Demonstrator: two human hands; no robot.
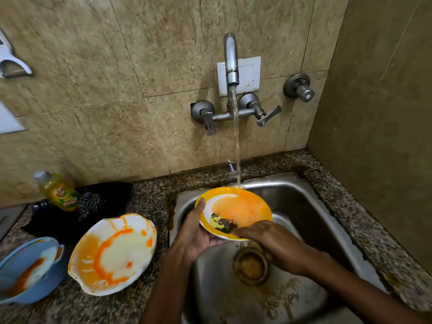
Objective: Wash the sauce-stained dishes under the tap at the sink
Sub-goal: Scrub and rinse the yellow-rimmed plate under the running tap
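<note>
Tap: the wall tap (231,64) is running, and a thin stream of water (236,141) drops straight down onto the far rim of the yellow bowl (243,206).
Yellow bowl: it sits over the steel sink (304,206), tilted toward the camera, with orange sauce washed across its white inside and a dark printed motif near the lower edge.
Left hand: the left hand (198,232) cups the bowl from below on its left side, thumb hooked over the rim, fingers curled under.
Right hand: the right hand (271,242) reaches in from the right, fingertips pressing a dark scrubber (225,224) onto the inside of the bowl; how the fingers close on it cannot be told exactly, as they sit bunched over it.
Sink: the drain strainer (251,265) just below the hands is full of orange-brown residue.
Counter, near: a white plate (112,256) with scalloped edges lies flat on the speckled counter (149,199) just left of the sink, streaked with orange sauce.
Counter, far left: a blue bowl (28,272) holds a smaller stained dish, touching nothing else.
Back of counter: a yellow bottle (58,190) of liquid leans against a dark cloth (98,202) by the wall.
</note>
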